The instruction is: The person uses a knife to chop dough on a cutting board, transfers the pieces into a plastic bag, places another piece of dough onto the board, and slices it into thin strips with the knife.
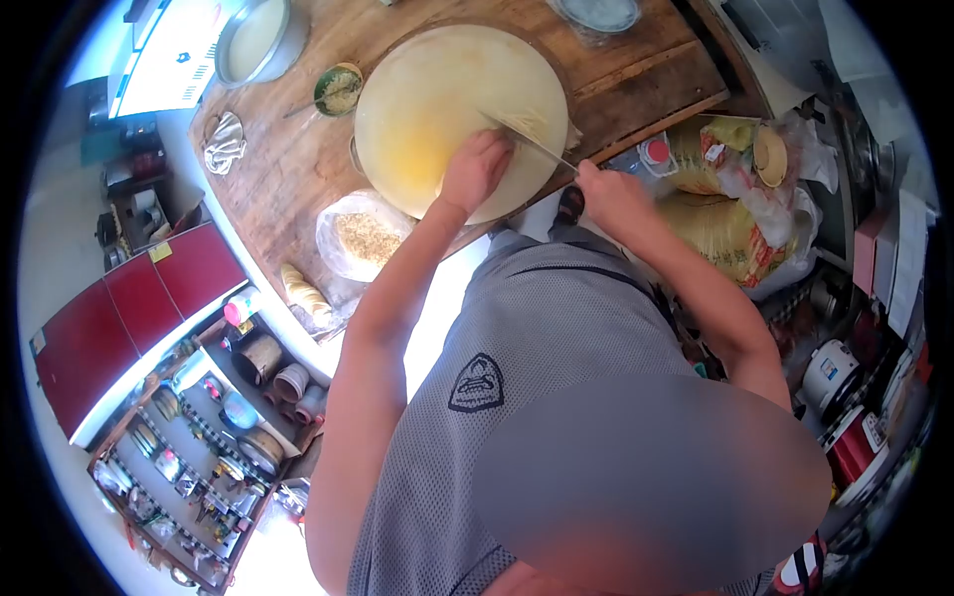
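A round pale cutting board [397, 149] lies on the wooden table. My right hand [602, 191], at the board's near right edge, is closed round the handle of a knife [538, 146]. The blade reaches up and left over the board. Thin pale shreds [527, 123] lie just beyond the blade. My left hand [479, 164] is on the board beside the blade, its fingers drawn together; what is under them is hidden. A yellow patch [417, 144] shows on the board to the left of this hand.
On the wooden table [288, 124] are a large metal pot [260, 42], a green bowl of chopped food [339, 89], a crumpled cloth [225, 143] and a bag of crumbs [366, 238]. Plastic bags and sacks [715, 233] sit right of the table. Shelves [189, 457] stand at lower left.
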A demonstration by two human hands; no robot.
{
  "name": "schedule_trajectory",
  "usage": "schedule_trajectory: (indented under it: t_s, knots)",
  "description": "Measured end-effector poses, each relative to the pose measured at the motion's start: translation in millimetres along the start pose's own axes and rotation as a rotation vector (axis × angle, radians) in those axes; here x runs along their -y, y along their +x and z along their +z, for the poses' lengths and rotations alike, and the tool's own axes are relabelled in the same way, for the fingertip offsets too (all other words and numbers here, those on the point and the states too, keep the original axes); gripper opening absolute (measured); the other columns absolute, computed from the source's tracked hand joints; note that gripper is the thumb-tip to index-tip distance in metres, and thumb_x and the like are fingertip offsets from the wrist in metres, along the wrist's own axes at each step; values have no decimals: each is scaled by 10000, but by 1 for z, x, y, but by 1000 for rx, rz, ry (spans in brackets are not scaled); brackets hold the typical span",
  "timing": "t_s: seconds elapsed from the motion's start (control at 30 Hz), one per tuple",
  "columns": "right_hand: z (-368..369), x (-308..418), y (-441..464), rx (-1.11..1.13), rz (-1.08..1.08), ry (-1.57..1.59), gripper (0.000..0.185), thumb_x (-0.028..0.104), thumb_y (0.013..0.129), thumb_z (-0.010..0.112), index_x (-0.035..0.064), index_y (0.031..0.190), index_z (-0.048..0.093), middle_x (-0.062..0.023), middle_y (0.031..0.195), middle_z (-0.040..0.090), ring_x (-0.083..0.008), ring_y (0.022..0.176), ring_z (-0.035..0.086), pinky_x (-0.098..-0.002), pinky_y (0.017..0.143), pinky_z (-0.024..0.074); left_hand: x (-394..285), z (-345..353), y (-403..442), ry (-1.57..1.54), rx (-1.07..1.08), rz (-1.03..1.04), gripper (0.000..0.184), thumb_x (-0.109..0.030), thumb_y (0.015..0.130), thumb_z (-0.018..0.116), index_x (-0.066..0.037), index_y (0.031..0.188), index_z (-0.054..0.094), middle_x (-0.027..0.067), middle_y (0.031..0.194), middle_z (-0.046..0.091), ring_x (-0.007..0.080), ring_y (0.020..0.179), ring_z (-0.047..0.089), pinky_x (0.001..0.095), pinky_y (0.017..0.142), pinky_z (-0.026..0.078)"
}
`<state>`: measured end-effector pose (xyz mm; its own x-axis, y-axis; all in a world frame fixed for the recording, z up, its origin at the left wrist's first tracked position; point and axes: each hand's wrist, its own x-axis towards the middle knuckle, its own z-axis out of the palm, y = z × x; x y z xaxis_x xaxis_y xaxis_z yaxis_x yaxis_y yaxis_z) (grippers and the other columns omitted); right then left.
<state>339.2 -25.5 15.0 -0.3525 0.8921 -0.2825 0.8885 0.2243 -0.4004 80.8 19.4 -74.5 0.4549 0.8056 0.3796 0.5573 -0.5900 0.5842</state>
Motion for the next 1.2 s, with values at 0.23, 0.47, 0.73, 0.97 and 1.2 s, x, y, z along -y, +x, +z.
schedule_trajectory:
  t_s: [0.23, 0.47, 0.73, 0.97, 1.2]
  knots:
    - [24, -3, 8, 25, 23, -1, 107, 97, 945, 479, 14, 993, 525, -246, 767, 698, -452, 782, 710, -569, 685, 549, -2, -1, 1, 7, -32, -7, 172, -59, 859, 716, -45, 1029, 688, 131, 1102, 676, 344, 1038, 642, 419, 889, 537]
    - [-10, 7, -12, 83, 45, -11, 107, 82, 934, 475, -3, 983, 518, -254, 778, 697, -462, 790, 705, -565, 702, 547, -2, 1, -2, 4, -52, 1, 164, -60, 854, 720, -43, 1015, 688, 127, 1092, 677, 345, 1008, 644, 424, 864, 540]
    - [-3, 6, 6, 68, 20, 4, 103, 60, 923, 477, -8, 989, 515, -273, 828, 698, -456, 845, 705, -575, 719, 539, -1, 3, -2, 27, -45, 18, 157, -55, 849, 722, -48, 1004, 693, 123, 1064, 676, 343, 986, 649, 420, 842, 544]
    - [22, 0, 4, 59, 23, 40, 164, 156, 1011, 480, -1, 997, 526, -246, 799, 704, -446, 798, 710, -560, 713, 555, -1, 1, -2, 28, -36, -14, 156, -63, 844, 736, -49, 997, 705, 127, 1072, 681, 349, 988, 654, 428, 836, 549]
    - [27, 0, 8, -40, -5, 50, 213, 217, 1028, 529, 11, 972, 513, -244, 746, 681, -454, 758, 695, -567, 672, 549, -3, 2, -5, -2, -47, -18, 169, -49, 837, 730, -53, 1005, 710, 132, 1061, 677, 361, 995, 649, 438, 850, 544]
